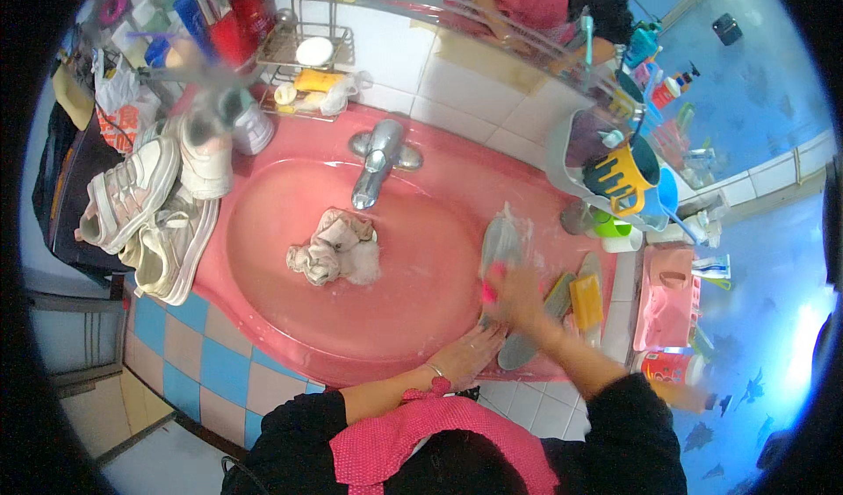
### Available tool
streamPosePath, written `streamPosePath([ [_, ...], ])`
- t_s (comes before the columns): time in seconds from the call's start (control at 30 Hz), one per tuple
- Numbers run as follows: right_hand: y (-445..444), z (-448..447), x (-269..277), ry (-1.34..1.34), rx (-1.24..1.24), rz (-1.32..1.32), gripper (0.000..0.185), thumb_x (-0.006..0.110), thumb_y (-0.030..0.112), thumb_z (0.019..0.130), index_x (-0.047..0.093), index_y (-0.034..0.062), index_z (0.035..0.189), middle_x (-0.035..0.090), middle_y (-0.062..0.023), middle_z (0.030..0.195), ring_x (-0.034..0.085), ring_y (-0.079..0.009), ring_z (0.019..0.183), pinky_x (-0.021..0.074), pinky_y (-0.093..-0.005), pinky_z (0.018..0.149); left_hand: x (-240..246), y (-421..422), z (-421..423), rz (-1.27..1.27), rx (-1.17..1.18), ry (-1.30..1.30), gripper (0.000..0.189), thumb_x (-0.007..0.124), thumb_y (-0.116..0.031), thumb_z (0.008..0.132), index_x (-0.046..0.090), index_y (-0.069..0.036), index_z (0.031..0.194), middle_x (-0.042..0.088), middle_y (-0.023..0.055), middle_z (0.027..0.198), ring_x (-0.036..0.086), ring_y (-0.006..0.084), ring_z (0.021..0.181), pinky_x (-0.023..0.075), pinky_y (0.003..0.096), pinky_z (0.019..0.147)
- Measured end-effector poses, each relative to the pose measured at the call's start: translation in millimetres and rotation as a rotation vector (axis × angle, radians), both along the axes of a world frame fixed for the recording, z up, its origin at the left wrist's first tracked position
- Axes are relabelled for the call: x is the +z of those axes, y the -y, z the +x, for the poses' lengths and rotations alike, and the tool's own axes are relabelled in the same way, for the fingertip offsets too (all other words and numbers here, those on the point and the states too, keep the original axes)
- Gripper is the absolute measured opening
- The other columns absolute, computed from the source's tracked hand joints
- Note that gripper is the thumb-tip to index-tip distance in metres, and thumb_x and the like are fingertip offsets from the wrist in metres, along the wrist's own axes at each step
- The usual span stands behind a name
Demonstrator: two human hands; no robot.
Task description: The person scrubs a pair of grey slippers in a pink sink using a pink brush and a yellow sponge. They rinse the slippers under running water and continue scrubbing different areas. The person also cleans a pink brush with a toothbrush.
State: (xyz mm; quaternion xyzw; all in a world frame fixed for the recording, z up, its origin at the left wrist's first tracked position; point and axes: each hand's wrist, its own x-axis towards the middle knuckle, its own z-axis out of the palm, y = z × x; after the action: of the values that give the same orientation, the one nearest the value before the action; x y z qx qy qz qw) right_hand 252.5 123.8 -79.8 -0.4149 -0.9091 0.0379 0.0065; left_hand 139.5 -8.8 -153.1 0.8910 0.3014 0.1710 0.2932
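On the right ledge of the pink sink [435, 126] lies a grey shoe insole [502, 241] with white suds on it. My right hand [520, 297] is closed around a bright pink brush [490, 284] pressed on the insole; the hand is blurred and hides much of the brush. My left hand [469, 357] lies flat with its fingertips on the insole's near end. Another grey insole [520, 350] lies just right of my hands, beside a yellow bar of soap [586, 303] that rests on a further insole [591, 264]. A bunched wet light cloth item [336, 248] sits in the basin.
Several white sneakers [132, 192] are piled at the sink's left end. The metal faucet [377, 166] stands behind the basin. A wire soap rack [306, 60] hangs at the back left. Cups [622, 172], a pink box [665, 297] and a red-labelled bottle [672, 368] line the right side.
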Motion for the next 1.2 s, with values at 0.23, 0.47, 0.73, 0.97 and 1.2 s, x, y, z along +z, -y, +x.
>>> streamPosePath([
  [0.23, -71, -3, -72, -0.106, -0.331, 0.238, 0.045, 0.063, 0.036, 0.080, 0.060, 0.0176, 0.121, 0.058, -0.0196, 0.103, 0.057, -0.0393, 0.101, 0.0465, -0.0530, 0.083, 8, 5, -4, 0.076, 0.041, 0.013, 0.081, 0.069, -0.040, 0.076, 0.040, 0.010, 0.132, 0.035, 0.0250, 0.143, 0.030, 0.0386, 0.136, 0.0259, 0.0458, 0.111],
  [0.47, -57, 52, -91, -0.839, -0.533, 0.115, 0.042, 0.056, 0.030, 0.091, 0.054, 0.0096, 0.128, 0.062, -0.0187, 0.105, 0.060, -0.0290, 0.100, 0.0496, -0.0440, 0.080, 11, -51, -9, -0.224, -0.055, -0.176, 0.051, 0.057, -0.035, 0.086, 0.055, 0.006, 0.116, 0.045, 0.0232, 0.134, 0.038, 0.0343, 0.129, 0.0343, 0.0400, 0.104],
  [0.73, 96, 107, 11, -1.449, -1.043, -0.542, 0.053, 0.053, 0.030, 0.095, 0.040, 0.0083, 0.141, 0.051, -0.0004, 0.075, 0.049, -0.0077, 0.061, 0.0426, -0.0230, 0.054, 20, -179, -8, 0.263, 0.242, -0.339, 0.063, 0.069, -0.029, 0.077, 0.048, -0.010, 0.134, 0.040, 0.0144, 0.145, 0.038, 0.0358, 0.132, 0.0344, 0.0478, 0.107],
  [0.97, 149, 118, 4, -1.714, -1.120, -0.492, 0.055, 0.053, 0.034, 0.095, 0.038, 0.0116, 0.143, 0.049, 0.0038, 0.071, 0.045, -0.0056, 0.050, 0.0380, -0.0220, 0.041, 51, -220, -15, -0.066, 0.024, -0.499, 0.053, 0.069, -0.033, 0.079, 0.057, -0.008, 0.124, 0.063, 0.0190, 0.113, 0.062, 0.0314, 0.103, 0.0489, 0.0420, 0.089],
  [1.2, 130, 114, 3, -1.577, -1.012, -0.392, 0.049, 0.051, 0.025, 0.096, 0.043, 0.0020, 0.138, 0.058, -0.0043, 0.107, 0.054, -0.0107, 0.086, 0.0442, -0.0241, 0.077, 38, -155, -74, -0.891, 0.631, 0.502, 0.031, 0.063, -0.023, 0.089, 0.063, 0.001, 0.108, 0.068, 0.0108, 0.090, 0.064, 0.0191, 0.072, 0.0533, 0.0343, 0.066],
])
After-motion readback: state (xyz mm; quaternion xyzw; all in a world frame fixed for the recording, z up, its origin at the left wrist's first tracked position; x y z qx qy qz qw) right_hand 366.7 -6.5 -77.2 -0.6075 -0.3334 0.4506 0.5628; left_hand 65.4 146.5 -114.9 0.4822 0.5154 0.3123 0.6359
